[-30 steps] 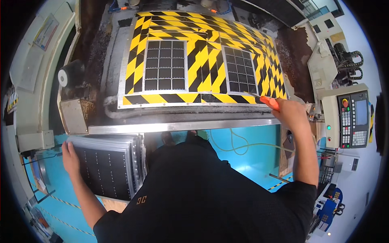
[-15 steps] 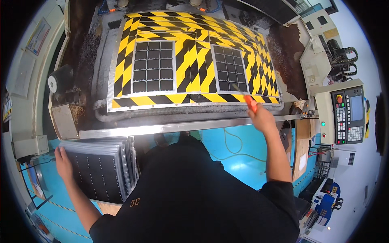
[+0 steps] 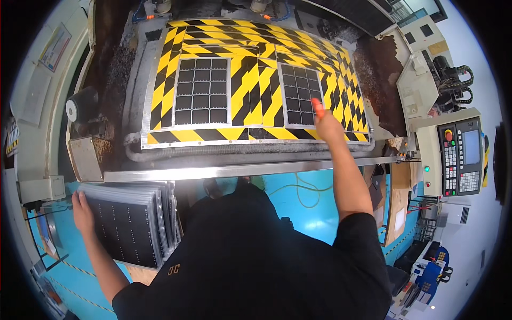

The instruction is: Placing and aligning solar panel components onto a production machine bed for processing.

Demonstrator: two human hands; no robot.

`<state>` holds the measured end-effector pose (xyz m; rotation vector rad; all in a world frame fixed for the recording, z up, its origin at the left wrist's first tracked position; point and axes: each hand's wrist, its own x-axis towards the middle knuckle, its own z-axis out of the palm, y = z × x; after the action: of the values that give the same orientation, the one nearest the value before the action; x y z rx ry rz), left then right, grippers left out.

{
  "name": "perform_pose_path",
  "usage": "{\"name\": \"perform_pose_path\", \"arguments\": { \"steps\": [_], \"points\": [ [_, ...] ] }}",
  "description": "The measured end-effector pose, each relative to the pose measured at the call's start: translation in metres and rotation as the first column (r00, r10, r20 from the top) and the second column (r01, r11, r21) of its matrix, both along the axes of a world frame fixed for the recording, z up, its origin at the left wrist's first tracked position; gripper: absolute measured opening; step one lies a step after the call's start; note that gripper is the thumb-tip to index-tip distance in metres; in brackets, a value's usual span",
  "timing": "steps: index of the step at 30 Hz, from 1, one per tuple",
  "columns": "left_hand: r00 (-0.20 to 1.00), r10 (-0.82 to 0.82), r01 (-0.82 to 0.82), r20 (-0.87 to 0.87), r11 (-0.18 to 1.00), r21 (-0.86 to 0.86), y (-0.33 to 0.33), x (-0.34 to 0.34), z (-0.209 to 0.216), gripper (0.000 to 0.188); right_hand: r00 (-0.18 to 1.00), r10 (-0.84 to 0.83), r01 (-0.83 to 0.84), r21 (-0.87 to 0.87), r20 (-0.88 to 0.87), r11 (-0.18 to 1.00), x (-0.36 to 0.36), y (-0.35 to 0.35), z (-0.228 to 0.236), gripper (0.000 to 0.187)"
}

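The right hand (image 3: 329,127) grips a tool with a bright orange handle (image 3: 318,108), fingers wrapped round its near end. The handle points away from the person and slightly left, over the near right part of a dark rectangular panel with a light grid and a silver border (image 3: 298,93). The tool's working end cannot be made out, nor whether it touches the panel.

A matching dark gridded panel with a silver border (image 3: 202,93) lies to the left, apart from the first. Both sit within a broad flat plate covered in yellow-and-black striped tape (image 3: 253,96), whose near edge is a strip of bare metal. The plate lies on the machine's bed, beyond a long shiny metal rail (image 3: 229,172) that crosses in front of the person.

The left hand (image 3: 82,212) is at the far left corner of a stack of black sheets with silver edges and rows of small light dots (image 3: 125,224). Its fingers are extended along the edge; whether it clasps the sheets cannot be told. The stack stands left of the person on the near side of the rail, with pale wood (image 3: 141,274) showing under its near edge.

To the right is a cream control panel with a screen and rows of keys (image 3: 463,152).
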<state>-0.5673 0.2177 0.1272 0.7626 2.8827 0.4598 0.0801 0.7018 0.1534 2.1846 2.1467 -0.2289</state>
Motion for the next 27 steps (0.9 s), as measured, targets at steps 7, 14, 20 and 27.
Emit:
{"name": "perform_pose_path", "arguments": {
  "steps": [7,14,20,27],
  "points": [
    [1.000,-0.012,0.012,0.004,1.000,0.012,0.001,-0.001,-0.003,0.062,0.998,0.038,-0.035,-0.063,0.055,0.997,0.007,0.003,0.011,0.038],
    [1.000,0.001,-0.001,0.003,1.000,0.025,-0.001,0.003,0.001,0.062,0.981,0.075,-0.038,-0.202,0.179,0.979,0.048,-0.064,0.055,0.042],
    [0.997,-0.060,0.064,-0.044,0.994,0.093,-0.009,-0.015,-0.008,0.059,0.994,0.027,-0.004,-0.211,0.105,0.977,0.101,-0.075,0.062,0.047],
    [0.940,-0.122,0.168,-0.320,0.979,0.120,0.023,0.019,0.013,0.054,0.988,0.077,-0.098,-0.156,-0.137,0.983,0.113,0.011,0.081,0.046]
  ]
}}
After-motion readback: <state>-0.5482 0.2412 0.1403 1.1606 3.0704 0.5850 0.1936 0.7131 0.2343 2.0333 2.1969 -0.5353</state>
